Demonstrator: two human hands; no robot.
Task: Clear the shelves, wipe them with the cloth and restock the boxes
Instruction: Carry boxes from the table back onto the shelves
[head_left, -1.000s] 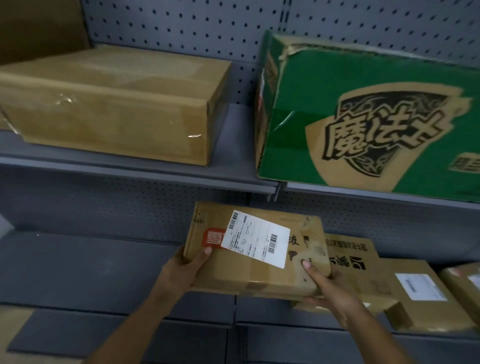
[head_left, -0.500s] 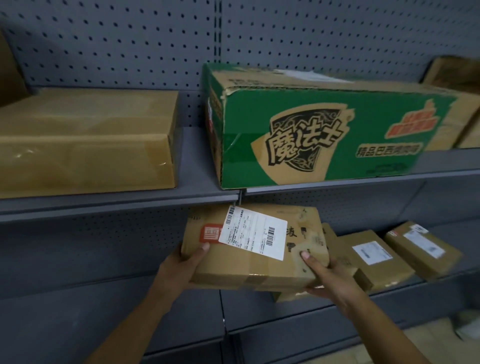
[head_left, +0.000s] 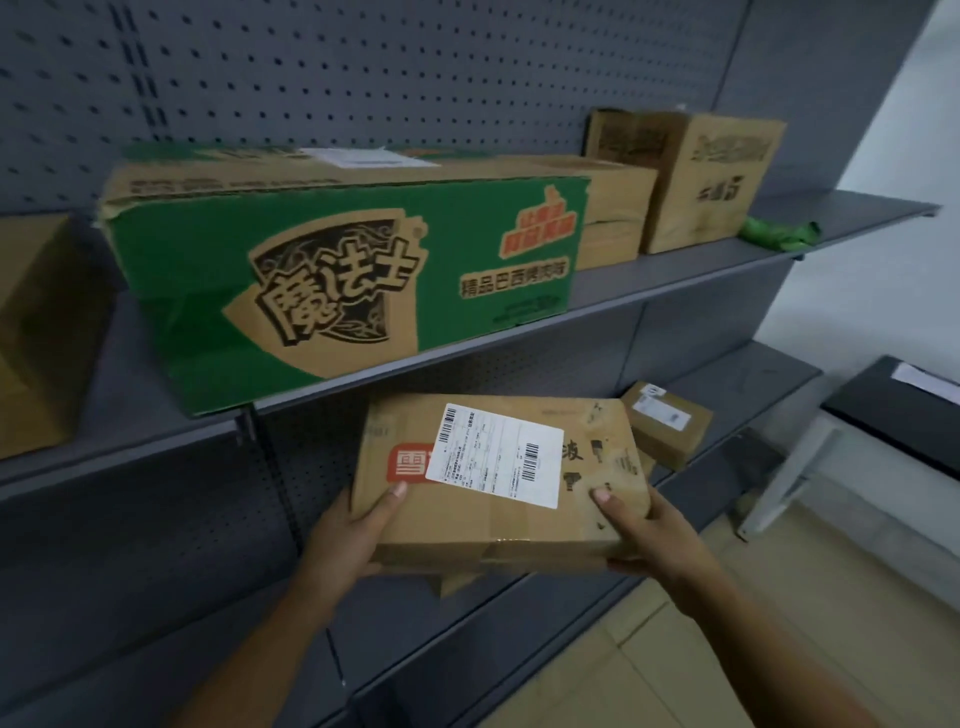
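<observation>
Single head-worn view, facing forward and down, close before the shelves, horizon tilted

Seven boxes, one green cloth, two hands.

Dim corner beside a grey pegboard panel
A white wall is meeting beige floor tiles at right, where a dark table is standing on a pale leg.

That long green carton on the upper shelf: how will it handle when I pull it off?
Likely awkward one-handed: the green carton is long. Its crumpled top-left corner suggests soft board that may buckle. Flat-bottomed, so it should slide, not roll.
</observation>
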